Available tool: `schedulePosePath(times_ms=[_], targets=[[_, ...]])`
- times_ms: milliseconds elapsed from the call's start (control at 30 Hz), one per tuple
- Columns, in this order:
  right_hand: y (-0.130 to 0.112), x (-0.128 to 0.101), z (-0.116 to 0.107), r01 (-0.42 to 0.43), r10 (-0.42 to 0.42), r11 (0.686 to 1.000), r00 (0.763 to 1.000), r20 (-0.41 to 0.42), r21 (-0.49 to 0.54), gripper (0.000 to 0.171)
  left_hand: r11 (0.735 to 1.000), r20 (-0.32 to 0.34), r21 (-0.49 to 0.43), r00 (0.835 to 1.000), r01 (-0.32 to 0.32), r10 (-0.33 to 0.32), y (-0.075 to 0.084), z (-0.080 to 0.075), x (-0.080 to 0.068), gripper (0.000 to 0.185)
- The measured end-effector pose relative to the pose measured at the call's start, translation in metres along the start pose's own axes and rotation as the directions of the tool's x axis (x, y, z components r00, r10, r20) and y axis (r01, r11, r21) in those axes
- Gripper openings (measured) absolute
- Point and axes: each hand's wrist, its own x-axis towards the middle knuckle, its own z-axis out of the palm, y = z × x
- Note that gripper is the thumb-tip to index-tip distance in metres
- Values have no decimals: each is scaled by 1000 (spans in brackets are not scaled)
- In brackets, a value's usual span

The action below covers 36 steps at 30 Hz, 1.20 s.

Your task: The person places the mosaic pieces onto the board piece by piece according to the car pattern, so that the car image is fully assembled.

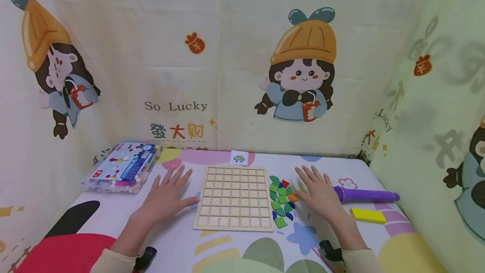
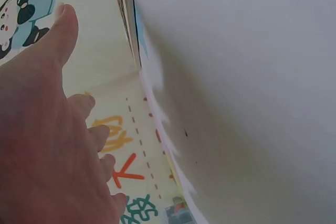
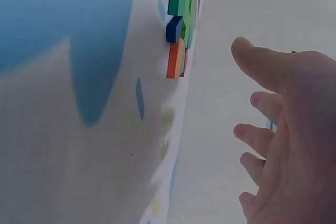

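A wooden grid board (image 1: 233,197) with empty square cells lies flat on the table between my hands. My left hand (image 1: 166,196) rests palm down just left of it, fingers spread and straight, thumb near the board's edge. My right hand (image 1: 318,195) lies flat to the right, fingers spread, its thumb beside a pile of small coloured tiles (image 1: 282,200), mostly green with blue, red and orange pieces. In the right wrist view the tiles (image 3: 178,30) show edge-on ahead of the hand (image 3: 278,129). The left wrist view shows my spread hand (image 2: 47,140) above the tabletop. Neither hand holds anything.
A clear plastic box of coloured pieces (image 1: 123,166) sits at the back left. A small picture card (image 1: 239,157) lies behind the board. A purple stick (image 1: 365,195) and a yellow block (image 1: 368,216) lie right of my right hand. Cartoon-printed curtains enclose the table.
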Motion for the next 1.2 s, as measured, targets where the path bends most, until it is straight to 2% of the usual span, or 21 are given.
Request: schedulePosePath(times_ms=[167,333,600,800,967,1067,1200], targets=[[-4,4,5,15,-15,1000,1000,10,-5,73,999,7,-28,1000,-26,26,7,0,-2,94],[-8,8,7,27,-27,999,1000,14,23,67,999,44,-35,999,-27,29,10,2,-2,95],[-13,15,13,-10,4,998,996,92,64,54,999,124,-42,992,-2,8,18,6,-2,100],[-15,19,19,14,-19,999,995,100,45,44,997,146,-75,988,-33,43,26,8,-4,101],[-17,22,22,29,-33,999,995,95,40,34,996,194,-90,980,-26,43,28,13,-5,105],[-18,23,23,35,-40,998,995,90,50,27,996,231,-86,973,-3,23,31,12,-6,106],[-18,26,23,25,-31,997,996,86,72,24,995,264,-101,964,-7,34,34,10,-7,107]])
